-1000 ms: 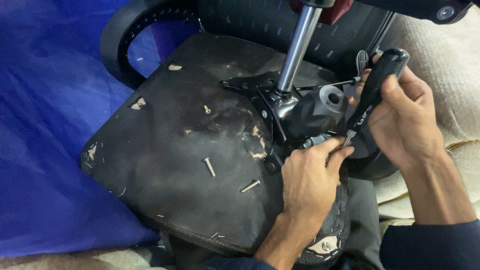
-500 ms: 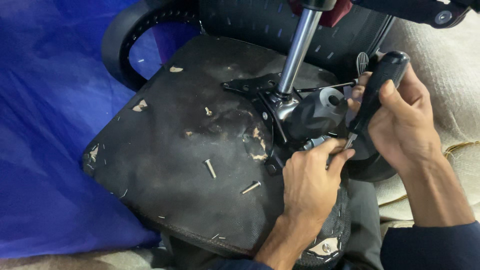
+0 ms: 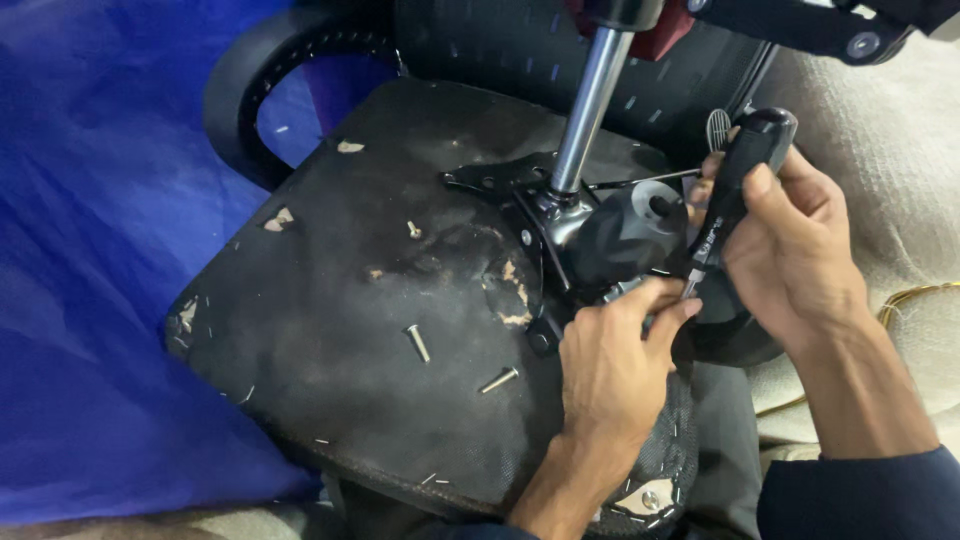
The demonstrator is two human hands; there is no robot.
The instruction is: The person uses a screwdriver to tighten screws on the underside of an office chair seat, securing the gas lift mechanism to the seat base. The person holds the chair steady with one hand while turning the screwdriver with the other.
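Observation:
An upturned office chair seat, black and worn, fills the middle of the view. Its metal mechanism plate carries a chrome gas cylinder and a black round knob. My right hand grips a black-handled screwdriver, its tip pointing down by the mechanism's right edge. My left hand rests on the seat with its fingertips pinched around the screwdriver's tip; what they pinch is hidden. Two loose bolts lie on the seat left of my left hand.
A short screw stands on the seat near the plate. A curved black armrest sits at upper left over a blue tarp. Beige fabric covers the right side. A chair base arm crosses the top.
The view shifted slightly; my right hand with the screwdriver has moved a little left and lower in the picture. My left hand stays at the tip.

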